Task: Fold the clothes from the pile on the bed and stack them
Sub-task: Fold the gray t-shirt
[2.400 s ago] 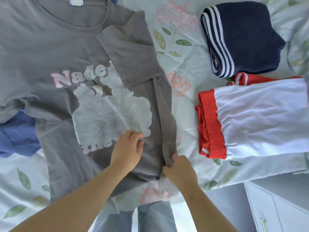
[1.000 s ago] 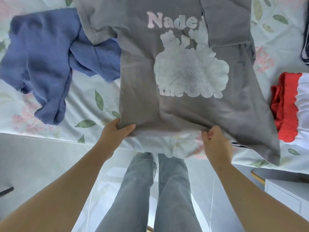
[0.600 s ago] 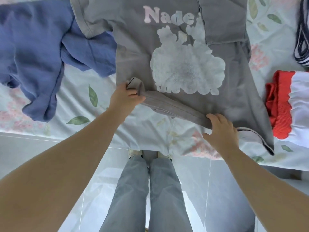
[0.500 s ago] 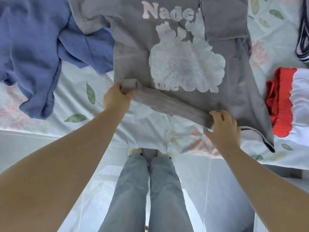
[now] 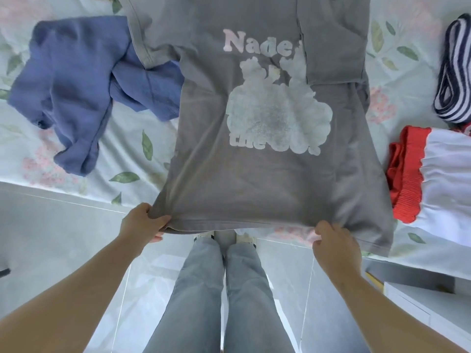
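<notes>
Pinching the hem of the grey T-shirt (image 5: 254, 179) at its left corner, your left hand (image 5: 142, 222) has fingers and thumb closed on the cloth. Your right hand (image 5: 334, 240) grips the same hem further along with its fingers curled round it, short of the shirt's right corner, which trails loose past your knuckles. Holding those two points draws the hem straight, and I judge this sets you up to carry the lower half up over the print. The shirt lies print-up with its right sleeve and side already turned in over the body. Its left sleeve is spread out and overlaps the crumpled blue garment (image 5: 76, 80) to the shirt's left. The hem hangs just past the edge of the bed (image 5: 132, 138), above your legs, so there is free air below the shirt for lifting. Just beside the shirt's folded right side sit the red-and-white shorts (image 5: 433, 174), and further toward its collar end lies the navy striped garment (image 5: 456, 72). Both are folded. The left sleeve is not yet folded in, and it probably needs lifting off the blue garment.
</notes>
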### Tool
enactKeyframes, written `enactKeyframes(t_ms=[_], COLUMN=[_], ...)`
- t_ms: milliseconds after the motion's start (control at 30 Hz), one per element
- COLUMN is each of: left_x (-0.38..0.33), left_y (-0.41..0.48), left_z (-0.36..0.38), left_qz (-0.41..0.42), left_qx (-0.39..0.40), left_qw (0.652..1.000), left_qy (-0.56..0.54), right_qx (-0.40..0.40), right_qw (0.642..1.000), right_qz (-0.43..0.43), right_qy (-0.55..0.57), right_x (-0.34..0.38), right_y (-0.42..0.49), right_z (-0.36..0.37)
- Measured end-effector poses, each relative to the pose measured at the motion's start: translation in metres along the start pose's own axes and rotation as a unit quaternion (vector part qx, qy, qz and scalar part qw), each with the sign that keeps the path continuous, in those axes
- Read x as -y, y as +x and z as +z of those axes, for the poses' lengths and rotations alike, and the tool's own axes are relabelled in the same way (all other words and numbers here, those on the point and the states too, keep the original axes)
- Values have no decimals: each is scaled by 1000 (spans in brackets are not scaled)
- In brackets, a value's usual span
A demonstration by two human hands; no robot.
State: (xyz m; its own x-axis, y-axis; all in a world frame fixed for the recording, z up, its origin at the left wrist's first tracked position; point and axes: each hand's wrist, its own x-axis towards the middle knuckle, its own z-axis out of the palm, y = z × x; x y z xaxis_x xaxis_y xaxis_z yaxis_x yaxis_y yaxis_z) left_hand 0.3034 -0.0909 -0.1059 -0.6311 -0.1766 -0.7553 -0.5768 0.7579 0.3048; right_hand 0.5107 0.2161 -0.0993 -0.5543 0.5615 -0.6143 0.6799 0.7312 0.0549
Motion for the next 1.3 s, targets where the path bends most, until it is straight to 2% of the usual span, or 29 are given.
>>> enactKeyframes(t_ms=[67,200,300,467,567,633,700,767,800,900,967,1033,1133,1300], left_x=[1,-15,-21,-16,-12,-9,-6,-6,-8,-20,-30,-41,-62,-119], left_y=[-2,1,6,13,13,11,7,6,6,11,18,25,36,72], left_z=[4,20,28,28,20,14,10,9,9,13,16,18,12,-20], left_qz=[-8,-17,-20,18,22,25,29,26,21,18,27,44,70,105], left_qx=[-1,21,3,-41,-59,-56,-41,-25,-17,-14,-31,-40,-46,-53], left_qw=[999,991,982,996,997,998,995,992,991,991,992,993,994,989], left_qy=[-33,-132,-186,-82,-49,7,84,125,130,131,122,106,68,-86], right_qx=[-53,-33,-30,21,92,184,310,372,351,173,83,57,75,71], right_qw=[999,997,995,997,990,979,944,924,933,981,988,984,980,973], right_qz=[-6,-33,-53,-40,-49,-73,-102,-78,-73,-81,-101,-139,-156,-160], right_qy=[-6,-60,-74,66,99,47,-42,-42,-23,36,83,93,103,153], right_x=[-2,-7,-10,-26,-33,-31,-26,-22,-19,-1,19,40,75,144], right_y=[4,20,34,50,53,55,52,45,42,41,45,53,68,99], right_z=[3,4,1,-14,-29,-40,-43,-39,-37,-36,-36,-41,-54,-85])
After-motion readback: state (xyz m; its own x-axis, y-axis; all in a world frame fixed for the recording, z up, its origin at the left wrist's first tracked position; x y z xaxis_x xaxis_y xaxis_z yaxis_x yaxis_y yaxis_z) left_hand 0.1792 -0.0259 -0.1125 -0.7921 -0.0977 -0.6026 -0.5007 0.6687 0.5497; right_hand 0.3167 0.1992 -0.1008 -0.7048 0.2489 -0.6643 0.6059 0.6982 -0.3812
